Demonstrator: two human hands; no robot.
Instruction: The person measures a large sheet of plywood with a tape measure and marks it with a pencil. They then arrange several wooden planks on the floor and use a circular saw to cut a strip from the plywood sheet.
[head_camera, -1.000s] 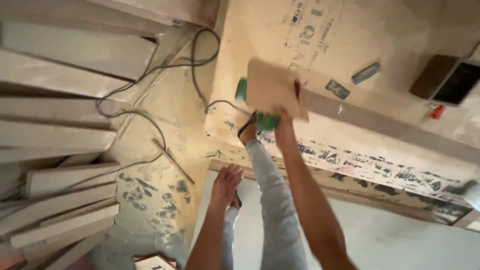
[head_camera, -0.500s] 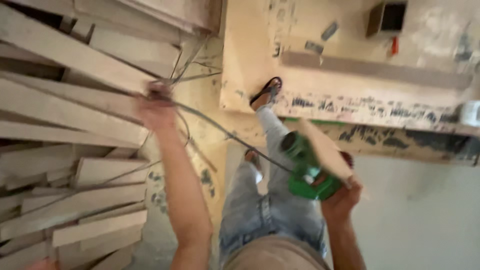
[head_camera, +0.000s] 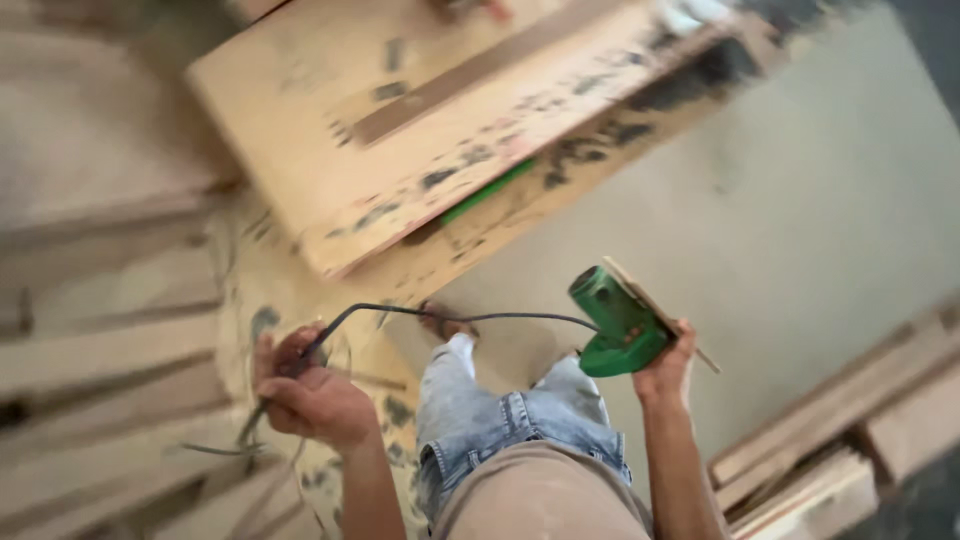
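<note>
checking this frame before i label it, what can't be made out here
Head view only:
- Stacked boards at left: motion blur smears their edges.
- Green power tool in the right hand: a wooden base plate covers its underside.
- Cord past the left hand: its far end is lost in blur.
- Small items on the workbench: blurred and cut off by the top edge.

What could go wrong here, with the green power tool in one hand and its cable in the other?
The cable stretches from the left hand across the legs to the green power tool, so it might snag or trip. The right hand carries the tool alone; it might slip. Boards crowd the floor nearby.
</note>
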